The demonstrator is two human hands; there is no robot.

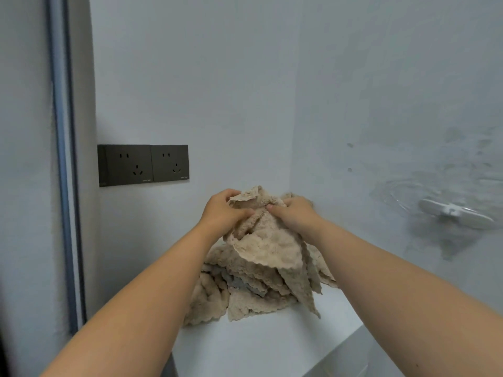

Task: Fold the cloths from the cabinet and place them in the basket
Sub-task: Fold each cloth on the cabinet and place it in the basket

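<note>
A beige fluffy cloth [268, 247] with a scalloped edge hangs bunched in the air above a heap of similar beige cloths [234, 291]. My left hand [224, 210] grips its upper left part. My right hand [294, 213] grips it just to the right, the two hands almost touching. The heap lies on a white cabinet top [261, 341] in the corner of the wall. No basket is in view.
Two dark wall sockets [143, 165] sit on the wall to the left of the hands. A white hook [454, 213] is stuck on the right wall. A grey-blue door frame [65, 164] runs down the left side.
</note>
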